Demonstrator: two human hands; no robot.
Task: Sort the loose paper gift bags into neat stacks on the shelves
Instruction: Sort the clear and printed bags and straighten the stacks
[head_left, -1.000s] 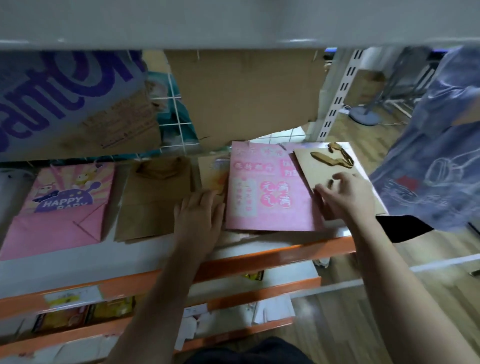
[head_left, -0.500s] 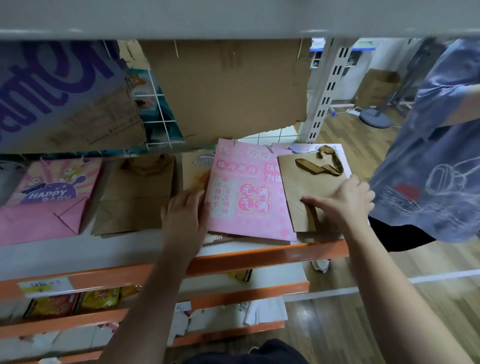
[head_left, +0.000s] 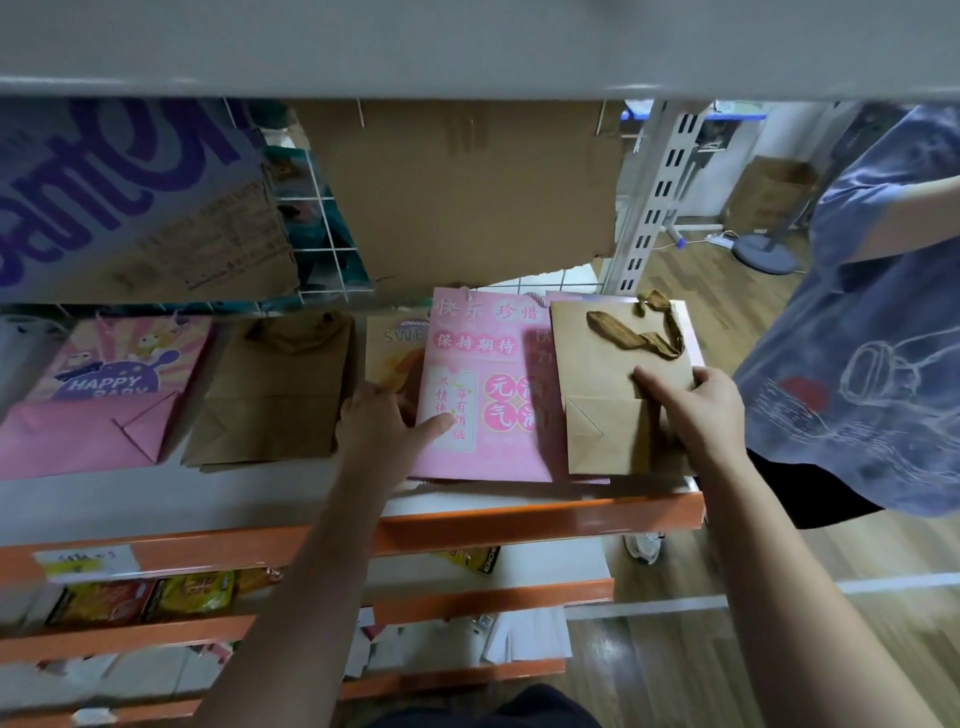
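A white shelf (head_left: 291, 493) with an orange front rail carries flat gift bags. My right hand (head_left: 691, 410) grips a small brown paper bag (head_left: 597, 364) with a brown ribbon handle, thumb on top, lying over the right part of a pink bag with Chinese characters (head_left: 488, 395). My left hand (head_left: 384, 421) rests at the pink bag's left edge, thumb on its face. Partly under the pink bag lies a yellow bag (head_left: 389, 353). Further left lie a brown bag stack (head_left: 275, 395) and a pink "HAPPY" bag (head_left: 98, 400).
A person in a blue printed shirt (head_left: 857, 338) stands close at the right end of the shelf. Cardboard (head_left: 457, 182) and a wire grid (head_left: 311, 234) back the shelf. A grey shelf board (head_left: 467, 47) hangs overhead. Lower shelves hold snack packets (head_left: 150, 597) and papers.
My right hand slid the small brown bag leftward, squaring it over the pink bag. My left hand shifted onto the pink bag's left edge. The view moved slightly closer.
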